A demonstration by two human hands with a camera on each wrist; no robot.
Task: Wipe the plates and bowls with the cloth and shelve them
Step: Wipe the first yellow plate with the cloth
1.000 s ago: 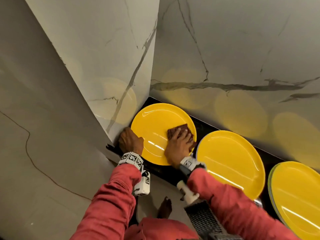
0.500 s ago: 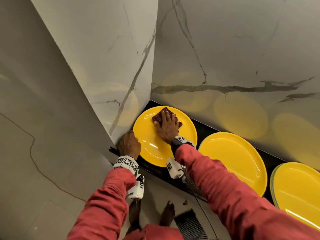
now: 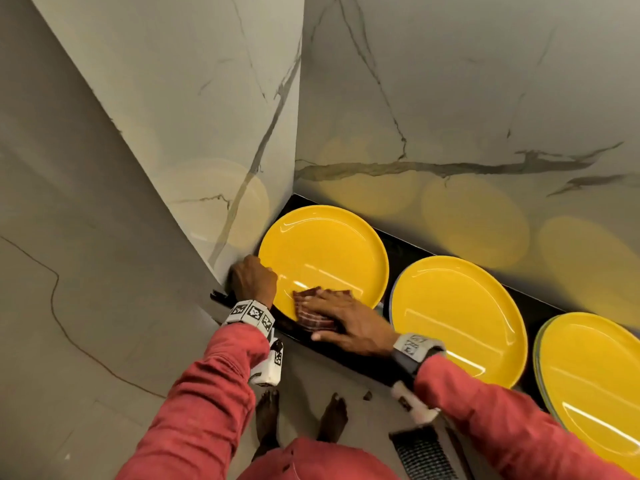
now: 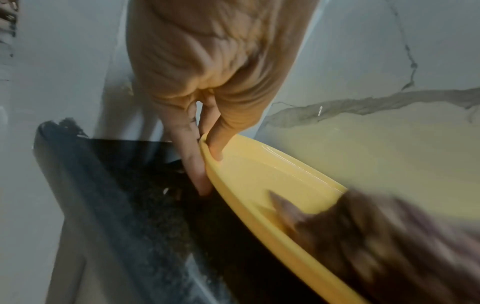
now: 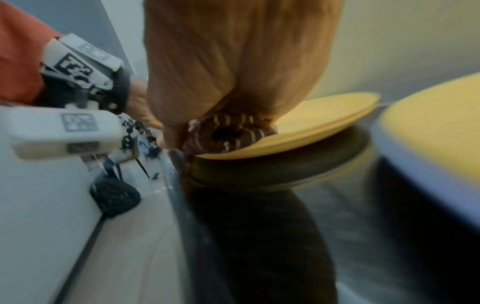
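A yellow plate lies on the black counter in the corner by the marble walls. My left hand pinches its left rim; in the left wrist view the thumb lies inside the rim of the plate and the fingers run along its outside. My right hand presses a brown checked cloth flat onto the plate's near edge, fingers spread over it. The right wrist view shows the cloth bunched under the palm on the plate.
Two more stacks of yellow plates sit to the right along the counter. Marble walls close in on the left and behind. The counter's front edge runs just under my wrists, with my bare feet on the floor below.
My right hand has swept the cloth from the plate's right side to its far part, then down to its near edge. The left hand has stayed on the left rim.
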